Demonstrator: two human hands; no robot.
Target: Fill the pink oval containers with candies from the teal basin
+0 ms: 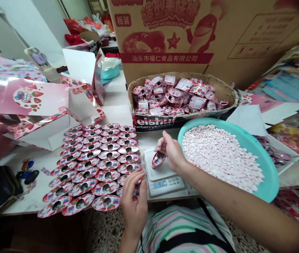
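Here, my right fingers, pressed together, hovered over an oval tray resting on the scale for weighing; my left fingers curled beside the rows of trays.

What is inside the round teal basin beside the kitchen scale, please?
The teal basin holds a large heap of small pale pink candies. They cover its floor, so the bottom cannot be seen, nor anything that may lie under them.
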